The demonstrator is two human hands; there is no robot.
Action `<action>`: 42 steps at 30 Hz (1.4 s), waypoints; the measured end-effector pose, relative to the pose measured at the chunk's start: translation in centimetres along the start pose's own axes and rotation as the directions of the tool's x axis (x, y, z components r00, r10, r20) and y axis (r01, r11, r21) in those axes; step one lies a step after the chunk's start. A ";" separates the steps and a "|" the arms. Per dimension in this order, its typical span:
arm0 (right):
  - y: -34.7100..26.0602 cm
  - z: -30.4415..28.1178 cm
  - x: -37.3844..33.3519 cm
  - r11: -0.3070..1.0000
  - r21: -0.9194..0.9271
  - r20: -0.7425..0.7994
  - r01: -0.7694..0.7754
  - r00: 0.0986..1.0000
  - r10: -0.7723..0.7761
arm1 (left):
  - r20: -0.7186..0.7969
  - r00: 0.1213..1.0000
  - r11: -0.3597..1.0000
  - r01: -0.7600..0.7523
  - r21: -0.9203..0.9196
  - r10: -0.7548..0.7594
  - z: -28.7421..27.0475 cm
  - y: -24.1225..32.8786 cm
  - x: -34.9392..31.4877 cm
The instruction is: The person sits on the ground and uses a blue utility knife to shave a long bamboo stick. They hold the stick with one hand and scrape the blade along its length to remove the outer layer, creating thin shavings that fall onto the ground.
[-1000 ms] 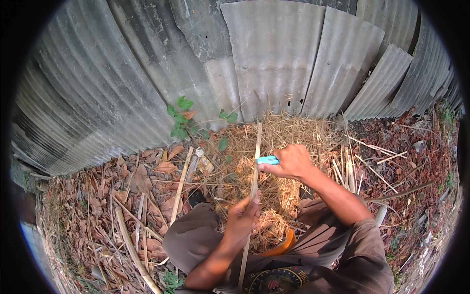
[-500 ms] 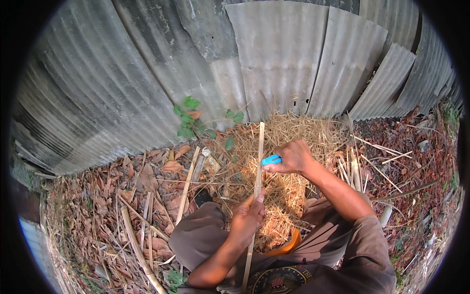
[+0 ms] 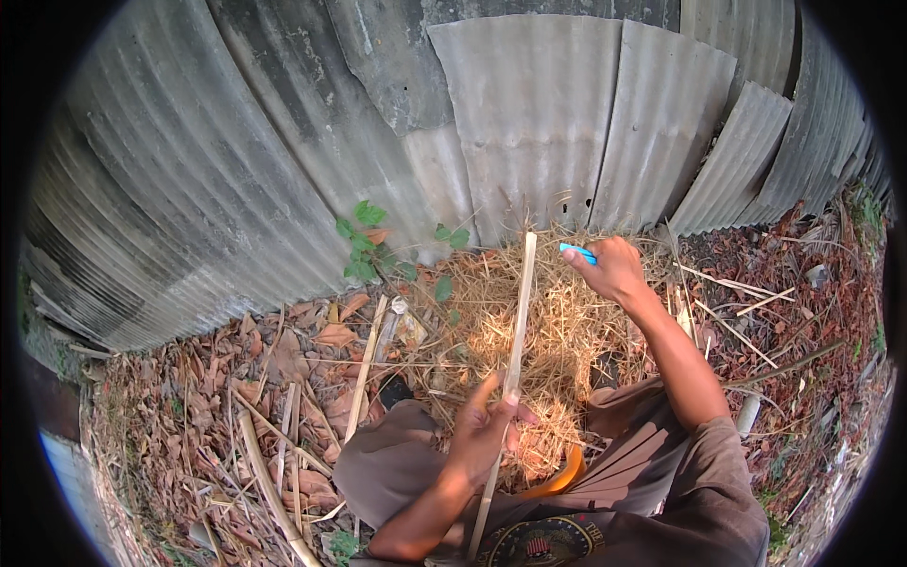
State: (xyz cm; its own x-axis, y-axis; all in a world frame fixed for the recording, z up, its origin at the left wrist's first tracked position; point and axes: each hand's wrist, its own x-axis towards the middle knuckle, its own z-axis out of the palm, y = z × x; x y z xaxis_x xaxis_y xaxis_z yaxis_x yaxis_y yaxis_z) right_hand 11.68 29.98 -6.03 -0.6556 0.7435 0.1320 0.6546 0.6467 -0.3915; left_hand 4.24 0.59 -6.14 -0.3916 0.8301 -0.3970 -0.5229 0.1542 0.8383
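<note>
The strip (image 3: 521, 321) looks matt wood, the blue tool (image 3: 578, 253) plastic, the fence (image 3: 529, 104) dull metal.

The single head-mounted fisheye camera looks down and forward from above the person's lap. The view is upright, with its left matching the person's left. The shirt (image 3: 543, 543) lies nearest, at the lower edge. The left hand (image 3: 479, 430) and right hand (image 3: 612, 268) occupy the lower centre and right of centre. The fence (image 3: 529, 113) spans the upper half, farther off.
</note>
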 end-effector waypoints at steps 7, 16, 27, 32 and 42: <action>-4.9 1.6 -6.6 0.886 0.073 0.056 0.457 0.885 -0.461 | -0.091 0.995 0.997 -0.044 -0.066 0.038 0.3 0.4 0.2; -4.4 2.7 -5.2 0.849 -0.012 -0.148 0.529 0.838 -0.525 | -0.157 0.986 0.998 -0.066 -0.021 0.062 1.0 -0.4 0.1; -4.9 3.3 -5.8 0.802 0.004 -0.016 0.597 0.802 -0.597 | -0.184 0.981 0.999 -0.050 0.016 0.052 0.4 -1.2 0.4; -2.0 3.6 -2.0 0.898 -0.081 -0.134 0.433 0.888 -0.441 | -0.060 0.997 0.996 -0.062 -0.062 0.058 0.5 -2.8 -0.4; 5.5 0.0 3.0 0.983 0.034 -0.218 -0.180 0.959 0.183 | 0.100 0.994 0.995 -0.054 0.089 0.044 2.2 -3.4 -2.0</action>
State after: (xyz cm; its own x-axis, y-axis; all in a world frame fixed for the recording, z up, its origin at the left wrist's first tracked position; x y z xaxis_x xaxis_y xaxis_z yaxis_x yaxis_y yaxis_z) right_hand 13.31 35.77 -7.74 -0.4268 0.8681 0.2536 0.7485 0.4965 -0.4396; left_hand 8.47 -0.36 -7.35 -0.3365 0.8857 -0.3198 -0.4316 0.1567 0.8883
